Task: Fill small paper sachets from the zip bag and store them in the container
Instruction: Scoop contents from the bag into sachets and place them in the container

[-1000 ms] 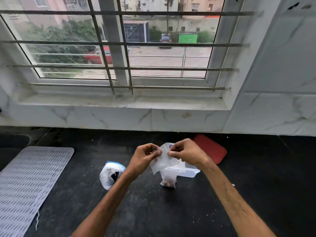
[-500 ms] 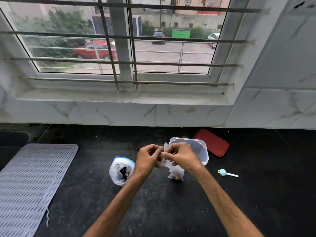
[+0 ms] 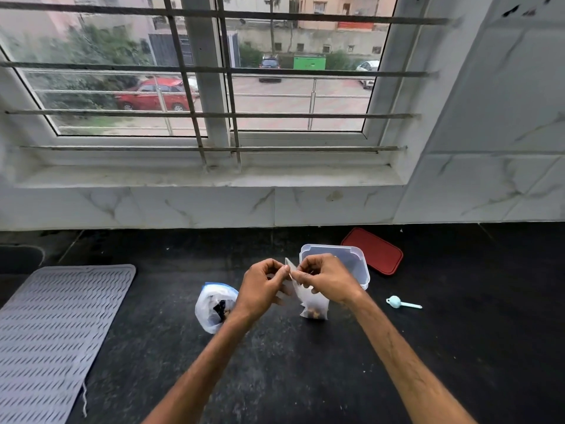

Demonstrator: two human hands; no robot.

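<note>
A zip bag (image 3: 214, 306) sits on the black bench (image 3: 305, 377) mid-way. Just right of it, the left hand (image 3: 260, 290) and right hand (image 3: 328, 283), forearms angled inward, pinch the top of a paper sachet (image 3: 313, 304) hanging before the open container (image 3: 362, 267).

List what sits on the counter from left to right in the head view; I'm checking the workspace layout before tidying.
Grey mat → zip bag → paper sachet held by both hands → red lid → blue scoop.
</note>
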